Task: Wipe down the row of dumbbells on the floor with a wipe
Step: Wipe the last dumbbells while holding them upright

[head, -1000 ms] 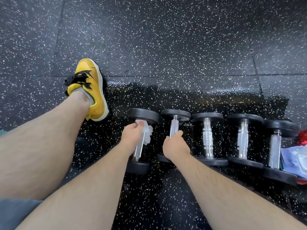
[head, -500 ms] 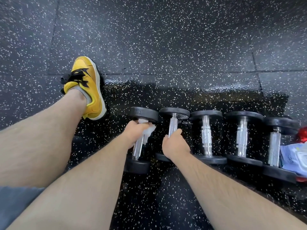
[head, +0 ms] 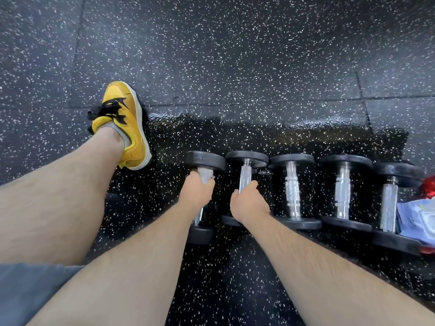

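Several black dumbbells with chrome handles lie side by side on the speckled rubber floor. My left hand (head: 195,193) is closed around a white wipe (head: 206,174) on the handle of the leftmost dumbbell (head: 205,160), close under its far head. My right hand (head: 247,203) grips the near part of the handle of the second dumbbell (head: 246,173). The other dumbbells (head: 292,189) stand untouched to the right.
My left leg stretches out at the left, ending in a yellow shoe (head: 127,124) just left of the row. A blue-white wipe packet (head: 417,220) and something red (head: 429,187) lie against the rightmost dumbbell (head: 389,201) at the right edge.
My left hand has slid the wipe along the first dumbbell's handle toward its far head. My right hand has stayed on the second dumbbell's handle.
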Demonstrator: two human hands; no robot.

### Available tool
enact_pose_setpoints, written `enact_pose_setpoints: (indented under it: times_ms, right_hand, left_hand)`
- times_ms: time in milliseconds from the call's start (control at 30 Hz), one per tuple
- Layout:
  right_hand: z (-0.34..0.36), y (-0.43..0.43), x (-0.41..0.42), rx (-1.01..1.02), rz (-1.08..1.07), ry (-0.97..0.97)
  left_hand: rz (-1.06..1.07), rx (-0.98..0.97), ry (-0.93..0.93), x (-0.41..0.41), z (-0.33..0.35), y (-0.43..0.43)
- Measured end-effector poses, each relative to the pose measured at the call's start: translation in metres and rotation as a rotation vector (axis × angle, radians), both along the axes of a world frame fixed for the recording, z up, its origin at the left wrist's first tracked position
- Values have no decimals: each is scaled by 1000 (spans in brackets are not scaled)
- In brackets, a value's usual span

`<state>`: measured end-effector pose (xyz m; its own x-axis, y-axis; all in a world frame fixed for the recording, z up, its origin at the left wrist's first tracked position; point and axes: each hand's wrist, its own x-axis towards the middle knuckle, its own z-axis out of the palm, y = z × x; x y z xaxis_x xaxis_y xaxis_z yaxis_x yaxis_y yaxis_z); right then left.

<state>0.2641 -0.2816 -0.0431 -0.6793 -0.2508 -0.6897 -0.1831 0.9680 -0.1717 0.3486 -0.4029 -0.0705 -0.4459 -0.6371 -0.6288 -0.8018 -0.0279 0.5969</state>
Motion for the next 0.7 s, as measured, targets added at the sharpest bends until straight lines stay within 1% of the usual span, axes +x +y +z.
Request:
enact_pose_setpoints:
  times_ms: [33, 100, 167, 233, 267, 333, 433, 533, 567, 633, 667, 700]
  right_hand:
    - [0, 0, 0, -2, 2, 2]
    - [1, 1, 0, -6, 5, 9]
    - [1, 1, 0, -3, 6, 11]
    - [1, 1, 0, -1, 3, 10]
    - [2, 1, 0, -1, 1, 8]
    - [2, 0, 0, -4, 3, 5]
    - [3, 1, 0, -15, 6, 3]
    - [6, 2, 0, -20, 4, -3]
    - [7, 2, 0, -19, 4, 0]
    - [9, 1, 0, -16, 11, 9]
    - [9, 1, 0, -18, 13, 11]
    - [9, 1, 0, -21, 11, 12]
  left_hand:
    - [25, 28, 29, 0, 1, 1]
    - [169, 169, 101, -2, 5, 1]
    - [362, 414, 173, -2, 12, -5]
    - [506, 680, 287, 1, 24, -13]
    - [545, 766, 338, 4, 27, -17]
    - [579, 864, 411, 12, 33, -23]
    - [650, 965, 492, 17, 38, -22]
    - [827, 1063, 580, 24, 36, -19]
    - [885, 1070, 596, 27, 34, -17]
    - [953, 1010, 583, 29, 34, -13]
    - [952, 930, 546, 26, 36, -10]
    - [896, 812, 479, 20, 37, -6]
